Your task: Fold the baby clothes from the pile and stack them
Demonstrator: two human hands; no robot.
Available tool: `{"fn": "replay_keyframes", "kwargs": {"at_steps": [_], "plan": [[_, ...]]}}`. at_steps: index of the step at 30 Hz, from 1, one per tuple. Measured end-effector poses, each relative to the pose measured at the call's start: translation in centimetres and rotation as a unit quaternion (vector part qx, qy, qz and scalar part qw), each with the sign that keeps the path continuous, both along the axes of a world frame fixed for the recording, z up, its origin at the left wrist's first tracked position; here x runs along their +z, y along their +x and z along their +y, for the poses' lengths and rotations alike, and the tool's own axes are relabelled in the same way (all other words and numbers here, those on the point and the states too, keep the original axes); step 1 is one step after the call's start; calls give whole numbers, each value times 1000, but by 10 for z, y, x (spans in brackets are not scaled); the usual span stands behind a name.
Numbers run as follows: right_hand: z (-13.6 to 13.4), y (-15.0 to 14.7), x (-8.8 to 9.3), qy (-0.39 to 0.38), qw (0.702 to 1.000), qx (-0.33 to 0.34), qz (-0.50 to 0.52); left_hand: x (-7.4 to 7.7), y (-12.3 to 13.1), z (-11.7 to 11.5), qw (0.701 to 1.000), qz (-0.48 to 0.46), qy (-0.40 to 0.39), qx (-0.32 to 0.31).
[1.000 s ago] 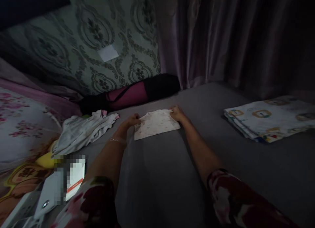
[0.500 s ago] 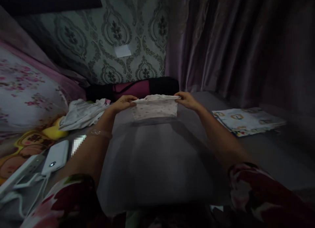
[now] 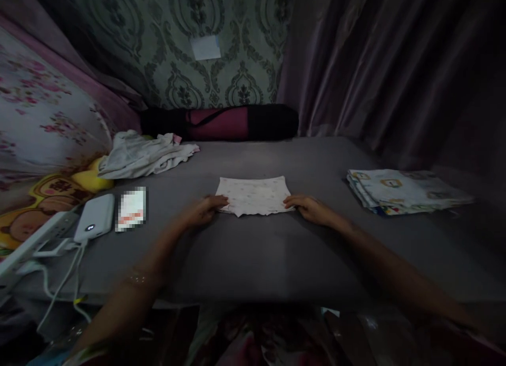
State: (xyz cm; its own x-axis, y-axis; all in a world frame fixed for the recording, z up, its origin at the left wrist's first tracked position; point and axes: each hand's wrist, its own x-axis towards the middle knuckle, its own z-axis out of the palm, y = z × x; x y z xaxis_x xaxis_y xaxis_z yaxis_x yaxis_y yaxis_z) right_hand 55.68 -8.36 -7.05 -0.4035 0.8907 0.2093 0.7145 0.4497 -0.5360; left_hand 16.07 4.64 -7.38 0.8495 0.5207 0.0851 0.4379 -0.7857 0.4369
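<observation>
A small white cloth (image 3: 253, 194) with faint spots lies flat and folded on the grey bed surface (image 3: 253, 255). Its near edge looks uneven and slightly ruffled. My left hand (image 3: 206, 209) pinches the near left corner, fingers over the fabric. At the near right corner, my right hand (image 3: 310, 206) grips the cloth the same way, thumb hidden. The exact kind of garment or cloth cannot be made out in the dim light.
Folded printed cloths (image 3: 403, 189) lie at right. A crumpled pale garment (image 3: 146, 154), a white power bank (image 3: 95, 215), a power strip (image 3: 39, 242) with cables and a yellow cartoon cushion (image 3: 51, 189) are at left. A black and maroon long bag (image 3: 219, 123) lies along the wall.
Both hands have come nearer to me and lowered the cloth from a raised, upright hold to lying flat on the surface. The view has tilted down.
</observation>
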Motion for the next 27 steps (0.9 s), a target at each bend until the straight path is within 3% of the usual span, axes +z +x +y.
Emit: {"fn": "replay_keyframes", "kwargs": {"at_steps": [5,10,13,16,19,24,27], "plan": [[8,-12,13,-16,997,-58,-46,7,5,-1,998,-20,17,54],[33,-59,12,47,990,-112,-73,8,60,-7,993,-76,41,86],[51,-92,10,31,984,-128,-119,7,98,-12,996,-46,58,59],[65,-113,8,10,977,-138,-161,7,120,-12,989,2,93,118],[73,-121,3,-3,972,-152,-182,3,126,-9,977,48,121,169],[75,-122,-8,-16,966,-165,-196,-9,125,-9,969,114,117,183],[75,-122,-8,-20,967,-163,-195,-10,126,-11,968,127,115,186]]}}
